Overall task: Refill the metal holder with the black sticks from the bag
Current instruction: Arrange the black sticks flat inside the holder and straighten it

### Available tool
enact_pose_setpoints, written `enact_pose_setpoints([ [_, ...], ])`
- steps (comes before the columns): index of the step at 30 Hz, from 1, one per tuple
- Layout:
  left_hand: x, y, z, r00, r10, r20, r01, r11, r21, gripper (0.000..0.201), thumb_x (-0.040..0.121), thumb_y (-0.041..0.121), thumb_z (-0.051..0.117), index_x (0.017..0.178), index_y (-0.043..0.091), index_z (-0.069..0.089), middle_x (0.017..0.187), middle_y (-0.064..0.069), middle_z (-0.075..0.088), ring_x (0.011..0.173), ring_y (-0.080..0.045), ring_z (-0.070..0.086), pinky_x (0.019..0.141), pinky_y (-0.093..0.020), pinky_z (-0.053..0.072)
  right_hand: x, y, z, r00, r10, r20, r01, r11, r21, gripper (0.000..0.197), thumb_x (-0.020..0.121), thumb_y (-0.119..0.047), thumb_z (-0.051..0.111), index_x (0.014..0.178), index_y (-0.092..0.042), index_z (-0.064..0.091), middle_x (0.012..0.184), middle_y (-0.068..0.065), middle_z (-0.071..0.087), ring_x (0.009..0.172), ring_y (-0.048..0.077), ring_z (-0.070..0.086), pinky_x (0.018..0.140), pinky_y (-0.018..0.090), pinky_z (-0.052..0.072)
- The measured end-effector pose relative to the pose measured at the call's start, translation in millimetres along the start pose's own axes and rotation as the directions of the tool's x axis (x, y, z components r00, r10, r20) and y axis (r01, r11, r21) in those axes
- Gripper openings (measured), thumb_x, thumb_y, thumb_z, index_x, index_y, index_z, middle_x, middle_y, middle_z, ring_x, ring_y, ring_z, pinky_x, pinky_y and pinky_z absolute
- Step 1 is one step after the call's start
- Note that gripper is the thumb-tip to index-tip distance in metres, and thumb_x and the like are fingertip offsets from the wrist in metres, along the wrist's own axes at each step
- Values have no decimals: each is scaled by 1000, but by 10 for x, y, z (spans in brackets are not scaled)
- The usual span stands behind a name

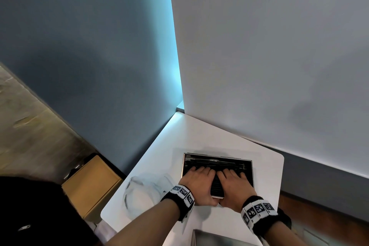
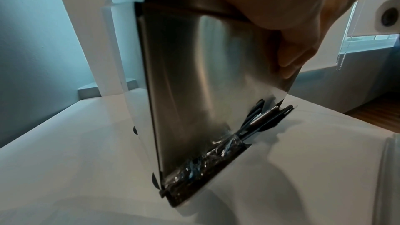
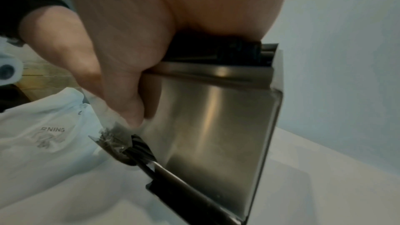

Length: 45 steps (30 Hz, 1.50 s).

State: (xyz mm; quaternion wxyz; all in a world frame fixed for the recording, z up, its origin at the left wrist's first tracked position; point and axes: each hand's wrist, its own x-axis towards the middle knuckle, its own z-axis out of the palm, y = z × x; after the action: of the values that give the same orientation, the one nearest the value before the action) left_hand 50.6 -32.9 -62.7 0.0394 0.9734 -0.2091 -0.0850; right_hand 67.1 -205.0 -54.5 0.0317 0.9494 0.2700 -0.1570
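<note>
Nearest me, at the table's (image 1: 265, 168) near edge, lies the corner of a grey metal sheet (image 1: 211, 238), only partly in view. Beyond it my left hand (image 1: 196, 184) and right hand (image 1: 233, 185) sit side by side, wrists ringed by black bands with black-and-white square markers. Both hands grip the metal holder (image 1: 248, 171): fingers lie over the contents on top, thumbs curl round its near wall. The holder is a rectangular, brushed, shiny steel box standing near the middle of the smooth white tabletop. It is packed with thin black sticks (image 1: 213, 163) lying lengthwise; from the left wrist view, some poke out through a slot along its bottom edge, among crinkled clear film. Left of the holder, at the table's left edge, lies the crumpled clear plastic bag (image 1: 139, 189). Past the far edge rise plain walls.
</note>
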Motion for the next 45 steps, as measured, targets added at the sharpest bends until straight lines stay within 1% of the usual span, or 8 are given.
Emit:
enact_pose_setpoints([
  [4,7,-11,-10,1000,17,-2,-17,1000,14,71,65,72,59,108,17,51,105,-2,63,97,-24,59,90,-45,46,26,-4,-58,999,12,31,-13,1000,15,75,65,-49,69,129,-24,40,125,-2,52,118,22,49,96,46,37],
  [16,7,-27,-13,997,50,-51,-48,998,36,69,66,73,56,106,18,54,97,0,63,89,-22,60,85,-40,48,103,39,-123,996,17,92,-22,998,57,74,62,-49,70,125,-24,40,123,-1,54,117,22,52,96,44,41],
  [27,-1,-10,-19,1000,13,-22,-14,1000,-25,63,68,70,56,104,19,50,102,-1,65,94,-24,61,90,-41,46,21,-13,-85,997,31,76,-33,999,19,73,68,-45,68,131,-23,39,128,-1,51,121,22,48,100,45,37],
  [30,-1,-2,-28,1000,13,-11,-14,999,-36,64,68,69,57,105,19,49,103,-1,66,94,-25,61,90,-42,46,-17,-41,-93,997,44,69,-45,999,10,72,70,-44,67,132,-22,38,128,-1,50,122,22,47,98,45,37],
  [34,-29,-3,-6,999,38,-24,-38,999,-4,66,68,68,59,109,17,50,105,-2,64,97,-24,60,91,-43,45,-4,-22,-155,993,27,113,-36,997,75,72,70,-50,65,132,-23,39,129,-2,51,121,21,49,98,44,38],
  [39,-121,20,65,997,71,-28,-71,997,26,74,70,77,54,112,17,54,103,-1,62,93,-22,59,87,-41,48,-26,78,-181,987,-6,163,-28,978,207,86,63,-71,60,135,-30,39,130,-5,53,120,19,53,99,40,41],
  [41,-165,39,99,995,84,-53,-82,996,23,71,71,75,57,112,17,54,101,0,61,91,-22,59,85,-40,48,-68,82,-180,985,-31,172,4,988,156,88,63,-66,65,137,-28,38,131,-5,51,120,19,53,99,41,42],
  [45,-238,75,117,991,100,-93,-98,995,24,62,74,70,55,106,17,54,95,0,61,86,-21,58,81,-38,49,-139,7,-143,988,-44,146,35,998,57,78,66,-44,72,134,-24,39,130,-3,49,118,21,53,95,41,42],
])
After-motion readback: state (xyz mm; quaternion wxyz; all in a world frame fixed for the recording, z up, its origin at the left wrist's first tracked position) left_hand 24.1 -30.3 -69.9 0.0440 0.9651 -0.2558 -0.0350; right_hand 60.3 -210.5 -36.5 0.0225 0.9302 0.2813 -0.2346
